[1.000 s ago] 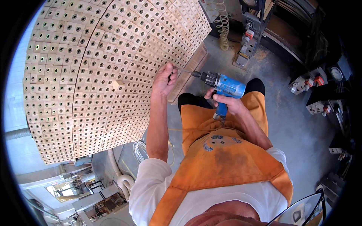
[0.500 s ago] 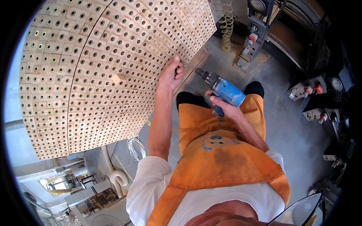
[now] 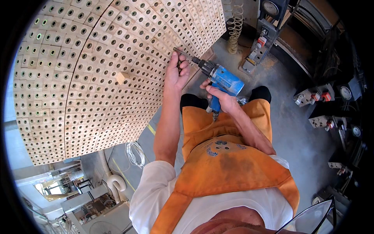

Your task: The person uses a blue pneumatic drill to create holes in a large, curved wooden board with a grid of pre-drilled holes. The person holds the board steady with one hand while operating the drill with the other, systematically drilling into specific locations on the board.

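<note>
My right hand (image 3: 223,98) is closed round the grip of a blue power driver (image 3: 228,81), which has a thin hose at the base of its handle. Its long thin bit (image 3: 184,54) points left at a large stack of pale wooden blocks (image 3: 128,50). The tip is beside my left thumb and index finger, close to the block faces; contact cannot be made out. Curled fingers of my left hand (image 3: 177,76) hold several small dark metal inserts (image 3: 179,66). Most blocks carry a round metal insert; those near the bit show bare round recesses.
A loose wooden block (image 3: 122,77) sticks out from the stack's face. A coiled air hose (image 3: 234,29) hangs at the back beside a machine with gauges (image 3: 270,7). White cable (image 3: 134,153) hangs below the stack. More machine fittings (image 3: 315,95) line the right side.
The driver has moved left and up, bringing its bit tip up beside my left fingertips. My left hand has turned, showing the metal inserts in its fingers. The view has shifted slightly.
</note>
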A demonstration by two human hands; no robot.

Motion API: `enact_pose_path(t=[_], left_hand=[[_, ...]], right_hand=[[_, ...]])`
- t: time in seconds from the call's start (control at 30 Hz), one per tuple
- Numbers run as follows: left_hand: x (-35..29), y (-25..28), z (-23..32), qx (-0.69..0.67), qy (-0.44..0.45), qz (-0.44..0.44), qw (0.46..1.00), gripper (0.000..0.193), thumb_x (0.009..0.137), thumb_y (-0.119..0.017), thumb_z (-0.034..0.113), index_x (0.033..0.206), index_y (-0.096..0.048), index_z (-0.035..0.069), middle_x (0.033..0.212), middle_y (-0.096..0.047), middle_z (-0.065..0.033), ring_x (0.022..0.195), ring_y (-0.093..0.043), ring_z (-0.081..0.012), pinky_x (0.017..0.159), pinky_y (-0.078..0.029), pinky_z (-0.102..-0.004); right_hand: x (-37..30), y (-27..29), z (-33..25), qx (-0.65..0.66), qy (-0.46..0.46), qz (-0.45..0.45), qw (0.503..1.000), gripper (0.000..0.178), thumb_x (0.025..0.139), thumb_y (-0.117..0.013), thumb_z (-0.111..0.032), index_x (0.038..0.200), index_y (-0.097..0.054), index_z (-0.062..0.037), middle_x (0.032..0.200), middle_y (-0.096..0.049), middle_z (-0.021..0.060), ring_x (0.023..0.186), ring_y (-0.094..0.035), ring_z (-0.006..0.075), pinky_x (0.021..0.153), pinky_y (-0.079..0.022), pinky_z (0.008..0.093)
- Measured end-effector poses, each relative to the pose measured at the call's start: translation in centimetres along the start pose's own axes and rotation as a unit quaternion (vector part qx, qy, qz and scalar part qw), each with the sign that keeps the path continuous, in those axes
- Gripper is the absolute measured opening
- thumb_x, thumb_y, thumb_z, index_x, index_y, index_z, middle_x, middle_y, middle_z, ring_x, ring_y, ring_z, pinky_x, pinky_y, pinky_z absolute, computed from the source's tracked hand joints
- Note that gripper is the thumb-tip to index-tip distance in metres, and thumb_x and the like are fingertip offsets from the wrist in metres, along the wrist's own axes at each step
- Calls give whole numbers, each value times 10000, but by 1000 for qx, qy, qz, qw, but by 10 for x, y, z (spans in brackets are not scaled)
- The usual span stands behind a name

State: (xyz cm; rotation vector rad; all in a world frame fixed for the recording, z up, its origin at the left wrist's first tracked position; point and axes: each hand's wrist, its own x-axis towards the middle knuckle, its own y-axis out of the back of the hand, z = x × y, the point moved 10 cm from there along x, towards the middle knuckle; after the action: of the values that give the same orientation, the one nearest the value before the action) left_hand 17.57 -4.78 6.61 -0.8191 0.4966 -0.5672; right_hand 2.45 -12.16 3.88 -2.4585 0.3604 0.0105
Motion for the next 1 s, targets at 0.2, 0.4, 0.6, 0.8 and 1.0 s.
enact_pose_path(t=[0.2, 0.4, 0.6, 0.8, 1.0], left_hand=[[-22, 15, -13, 48, 74, 51, 995, 208, 975, -496, 181, 1101, -522, 18, 822, -513, -25, 602, -436, -83, 404, -293, -176], [-40, 51, -25, 53, 70, 37, 995, 218, 970, -503, 179, 1112, -515, 14, 837, -512, -25, 612, -438, -76, 404, -298, -165], [-46, 36, -22, 65, 71, 35, 995, 255, 965, -489, 149, 1165, -503, -9, 898, -518, -43, 634, -450, -80, 416, -331, -163], [-32, 17, 3, 126, 4, 34, 991, 234, 967, -512, 183, 1127, -530, 12, 893, -525, -25, 639, -445, -73, 436, -322, -155], [-18, -6, 12, 111, 0, 17, 994, 240, 971, -540, 268, 1056, -542, 43, 807, -507, 1, 605, -420, -54, 428, -315, -157]], right_hand=[[-6, -6, -12, -107, 21, 26, 994, 140, 875, -636, -93, 1007, -646, -48, 945, -663, 14, 753, -553, 87, 671, -464, 242], [-1, -7, -11, -100, 40, 32, 994, 117, 860, -663, -85, 974, -659, -56, 846, -644, -12, 687, -547, 70, 619, -454, 233], [-2, -7, -11, -108, 19, 21, 994, 187, 880, -643, -97, 1061, -636, -49, 996, -664, 24, 810, -588, 93, 692, -482, 258], [-19, -1, -16, -109, 24, 8, 994, 216, 877, -648, -103, 1084, -631, -47, 1034, -668, 44, 856, -604, 101, 696, -487, 263], [-30, 21, -14, -2, -28, -26, 999, 242, 856, -661, -107, 1086, -619, -45, 1060, -659, 75, 974, -629, 163, 702, -485, 267]])
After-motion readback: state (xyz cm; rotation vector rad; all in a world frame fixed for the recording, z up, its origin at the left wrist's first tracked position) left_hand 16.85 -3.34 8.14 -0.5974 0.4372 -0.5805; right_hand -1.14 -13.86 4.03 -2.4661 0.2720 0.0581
